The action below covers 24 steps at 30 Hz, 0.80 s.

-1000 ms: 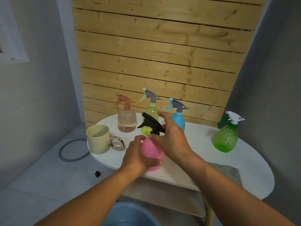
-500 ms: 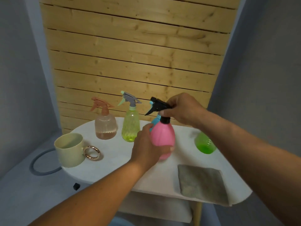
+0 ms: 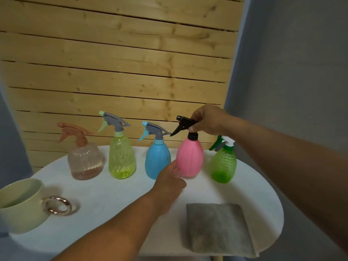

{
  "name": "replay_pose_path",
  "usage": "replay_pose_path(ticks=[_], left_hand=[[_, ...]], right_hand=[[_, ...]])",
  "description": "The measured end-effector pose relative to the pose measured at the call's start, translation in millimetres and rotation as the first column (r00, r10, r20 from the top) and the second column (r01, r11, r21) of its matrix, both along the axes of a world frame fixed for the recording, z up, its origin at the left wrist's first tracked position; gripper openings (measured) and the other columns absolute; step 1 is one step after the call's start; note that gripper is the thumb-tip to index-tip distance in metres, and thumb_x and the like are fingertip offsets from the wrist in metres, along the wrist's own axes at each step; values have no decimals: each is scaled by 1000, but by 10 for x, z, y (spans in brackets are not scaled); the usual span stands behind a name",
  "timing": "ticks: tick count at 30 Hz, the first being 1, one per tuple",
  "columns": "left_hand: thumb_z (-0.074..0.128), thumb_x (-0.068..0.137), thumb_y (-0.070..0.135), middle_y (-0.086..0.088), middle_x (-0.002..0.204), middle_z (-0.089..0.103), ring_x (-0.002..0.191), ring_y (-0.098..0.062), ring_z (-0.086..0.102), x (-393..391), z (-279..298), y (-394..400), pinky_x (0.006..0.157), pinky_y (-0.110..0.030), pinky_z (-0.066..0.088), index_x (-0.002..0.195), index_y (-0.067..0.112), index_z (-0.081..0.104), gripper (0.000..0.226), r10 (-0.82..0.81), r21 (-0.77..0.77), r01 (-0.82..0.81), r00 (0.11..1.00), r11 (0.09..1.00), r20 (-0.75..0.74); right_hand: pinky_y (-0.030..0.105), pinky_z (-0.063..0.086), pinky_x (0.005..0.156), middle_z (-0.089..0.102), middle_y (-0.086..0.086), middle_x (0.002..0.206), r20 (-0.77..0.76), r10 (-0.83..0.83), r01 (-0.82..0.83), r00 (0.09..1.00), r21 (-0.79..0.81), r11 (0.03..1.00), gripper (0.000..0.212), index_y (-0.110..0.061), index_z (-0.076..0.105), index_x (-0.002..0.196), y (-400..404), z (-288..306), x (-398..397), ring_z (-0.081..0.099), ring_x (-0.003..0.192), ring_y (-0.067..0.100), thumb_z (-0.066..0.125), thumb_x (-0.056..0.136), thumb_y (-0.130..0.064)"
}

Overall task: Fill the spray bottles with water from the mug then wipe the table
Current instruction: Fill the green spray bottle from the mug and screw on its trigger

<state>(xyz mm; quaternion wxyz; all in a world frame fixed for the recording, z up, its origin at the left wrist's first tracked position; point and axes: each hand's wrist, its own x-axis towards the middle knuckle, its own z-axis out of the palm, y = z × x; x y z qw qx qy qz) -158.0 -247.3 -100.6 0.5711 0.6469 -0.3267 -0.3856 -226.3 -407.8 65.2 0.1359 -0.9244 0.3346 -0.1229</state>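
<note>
The opaque pink plastic spray bottle (image 3: 190,160) with its black trigger head (image 3: 183,124) stood upright on the round white table (image 3: 116,193), in a row of five, and every other place is given from it. Its trigger head was pinched from above by the right hand (image 3: 208,119), fingers curled round the rear of the head just above the black collar. The left hand (image 3: 170,180) lay at the bottle's lower left flank, fingertips touching the pink wall, fingers loosely bent — steadying rather than clasping, as far as could be told.

Just left of the pink bottle stood an opaque blue bottle (image 3: 157,160) with a grey trigger; further left, a translucent yellow-green bottle (image 3: 122,159), then a clear ribbed bottle (image 3: 85,161) with a terracotta trigger and some liquid at its base. Just right of the pink bottle stood a translucent green ribbed bottle (image 3: 223,163). Well to the front left sat the pale green ceramic mug (image 3: 20,203) with a metallic ring handle; to the front right, a folded grey cloth (image 3: 218,226) lay flat.

The step in hand was judged to be either seating or unscrewing the head. It would be done well if the body were held firmly at its widest part, so that it could not spin, and the collar turned — not the nozzle. The neighbouring bottles stood close, so a tilt would best be avoided.
</note>
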Motion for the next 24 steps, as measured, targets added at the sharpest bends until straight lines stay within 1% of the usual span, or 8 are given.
replay_pose_path(ticks=[2,7,9,11,13,17,20,24], left_hand=[[52,88,-19,11,135,58,116,-7,55,-2,-65,-50,79,-19,49,153,23,43,78,-6,12,7,1000,1000,-22],[53,91,-16,8,153,47,132,-11,48,-27,-175,-122,65,-7,46,159,24,34,81,-44,24,46,997,999,-61],[55,92,-14,7,158,43,142,-13,44,-41,-204,-147,73,-9,45,161,25,32,82,-67,36,69,996,997,-61],[56,92,-12,6,161,40,147,-14,40,-58,-234,-178,91,-19,44,162,24,28,84,-82,49,85,995,995,-65],[56,92,-12,5,163,37,149,-16,38,-71,-262,-200,99,-25,39,164,24,25,87,-92,55,96,993,994,-72],[57,93,-9,5,165,34,151,-18,36,-67,-291,-223,102,-26,37,165,25,22,87,-102,64,106,993,992,-61],[58,94,-8,6,165,33,151,-17,35,-70,-278,-225,102,-25,36,165,25,22,85,-113,66,116,993,991,-42],[58,95,-6,6,166,33,151,-17,35,-90,-278,-241,100,-24,36,165,25,22,85,-119,75,120,993,990,-18]], right_hand=[[44,45,102,72,-6,97,-15,-4,4,1000,-5,1000,25,-28,76,106,-67,-71,1,63,102,20,81,83,-38],[43,42,104,73,-8,96,-34,7,-6,999,3,1000,21,-32,77,103,-185,-162,-15,62,103,20,81,83,-38],[42,41,103,73,-10,94,-55,20,-20,998,-9,1000,17,-34,76,99,-219,-180,-17,62,102,20,80,84,-38],[40,41,101,72,-11,93,-79,32,-34,996,-17,999,13,-37,73,96,-247,-199,-30,62,102,20,79,84,-38],[41,42,102,72,-12,93,-95,35,-37,995,-23,999,13,-38,73,97,-271,-228,-42,62,102,20,79,85,-39],[40,43,100,72,-12,93,-78,26,-26,997,5,1000,14,-37,74,97,-304,-249,-61,61,100,19,80,84,-38],[39,42,95,71,-12,90,-87,38,-37,996,7,999,13,-36,74,95,-321,-238,-69,61,96,18,80,84,-38],[39,42,95,71,-11,91,-82,33,-33,996,1,999,15,-35,74,97,-347,-244,-106,61,95,18,80,84,-38]])
